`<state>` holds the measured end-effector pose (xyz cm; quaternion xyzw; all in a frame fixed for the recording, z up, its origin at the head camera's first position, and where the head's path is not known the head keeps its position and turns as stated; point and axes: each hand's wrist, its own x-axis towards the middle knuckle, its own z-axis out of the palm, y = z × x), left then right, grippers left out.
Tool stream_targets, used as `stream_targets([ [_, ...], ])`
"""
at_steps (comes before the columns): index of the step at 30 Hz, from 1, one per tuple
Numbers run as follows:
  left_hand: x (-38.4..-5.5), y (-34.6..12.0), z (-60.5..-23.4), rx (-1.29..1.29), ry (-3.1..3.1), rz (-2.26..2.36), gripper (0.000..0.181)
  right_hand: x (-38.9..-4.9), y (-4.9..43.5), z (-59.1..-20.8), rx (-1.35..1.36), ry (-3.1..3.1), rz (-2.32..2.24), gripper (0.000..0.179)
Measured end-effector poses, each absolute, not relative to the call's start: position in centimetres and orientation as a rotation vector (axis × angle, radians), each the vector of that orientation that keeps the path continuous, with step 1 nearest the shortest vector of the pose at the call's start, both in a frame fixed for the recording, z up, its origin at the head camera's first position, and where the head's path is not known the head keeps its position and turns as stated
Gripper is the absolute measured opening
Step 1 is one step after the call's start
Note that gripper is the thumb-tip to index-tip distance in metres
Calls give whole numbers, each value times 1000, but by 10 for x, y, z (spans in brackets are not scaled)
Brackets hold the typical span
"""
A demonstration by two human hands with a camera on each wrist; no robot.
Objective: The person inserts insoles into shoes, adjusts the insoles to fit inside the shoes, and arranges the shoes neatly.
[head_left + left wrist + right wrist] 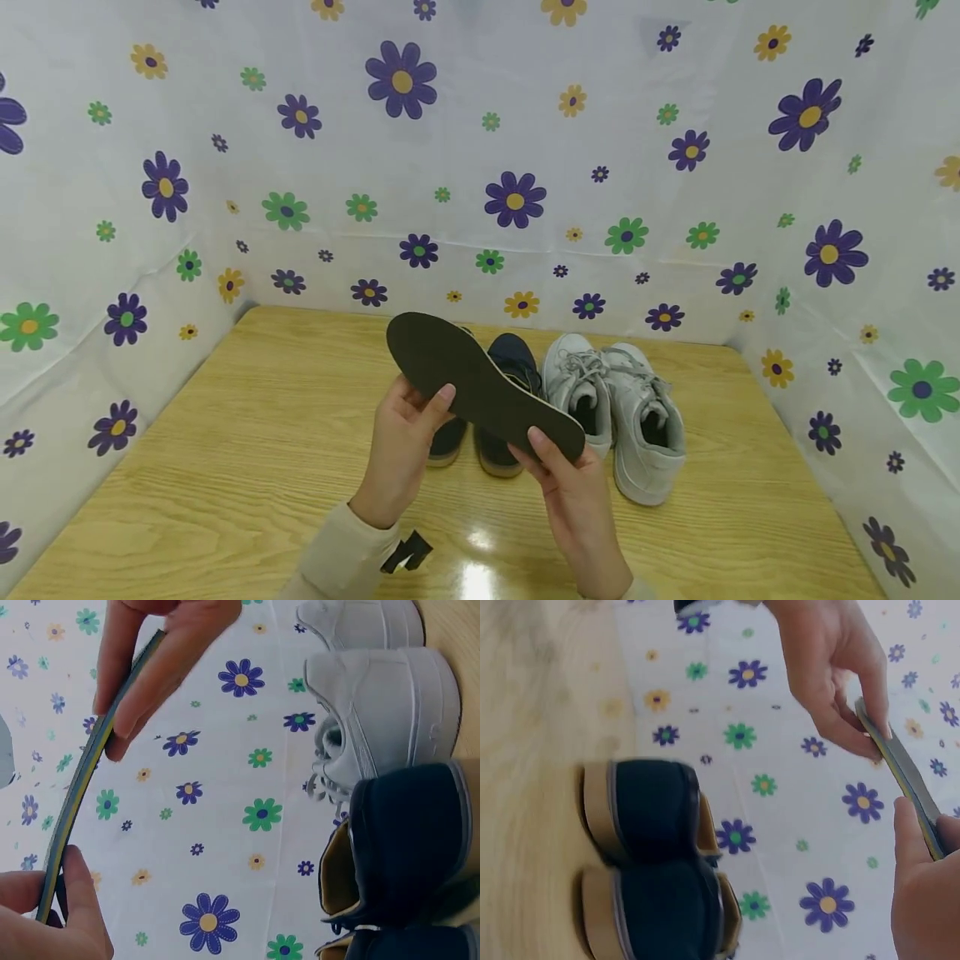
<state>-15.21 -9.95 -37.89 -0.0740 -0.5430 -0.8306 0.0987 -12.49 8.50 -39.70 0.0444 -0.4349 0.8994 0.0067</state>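
Note:
In the head view a dark insole (480,379) is held tilted above the table, its wide end up at the left. My left hand (405,433) pinches its left edge, thumb on the dark face. With thumb and fingers my right hand (573,492) grips the narrow heel end. Both wrist views show the insole's thin layered edge (94,754) with a yellow stripe, gripped by the left hand (829,660) and the right hand (169,656). Behind it stand navy shoes (512,358) with tan soles, partly hidden by the insole.
A pair of white lace-up sneakers (648,429) stands to the right of the navy shoes. All rest on a wooden table (262,417). Flowered white cloth (465,150) hangs behind and at both sides. A black strap (407,552) shows by the left sleeve.

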Motion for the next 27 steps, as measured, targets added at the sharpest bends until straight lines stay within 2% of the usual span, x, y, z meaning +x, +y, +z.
stream_targets([
  [4, -156, -105, -377, -153, -1727, -2270, 41, -129, 98, -393, 76, -1429, 2710, 28],
  [7, -162, -117, -376, -208, -1866, -1907, 56, -132, 113, -388, 57, -1512, 2632, 27],
  [13, -180, -141, -365, -717, -2044, -795, 85, -137, 140, -373, 140, -1742, 2503, 20],
  [18, -187, -138, -358, -1029, -2229, -360, 111, -140, 150, -362, 277, -1879, 2445, 17],
  [24, -188, -121, -360, -1130, -2290, -194, 111, -141, 151, -358, 318, -2024, 2399, 19],
  [27, -189, -118, -358, -1138, -2314, -165, 108, -140, 150, -360, 293, -2139, 2168, 36],
])
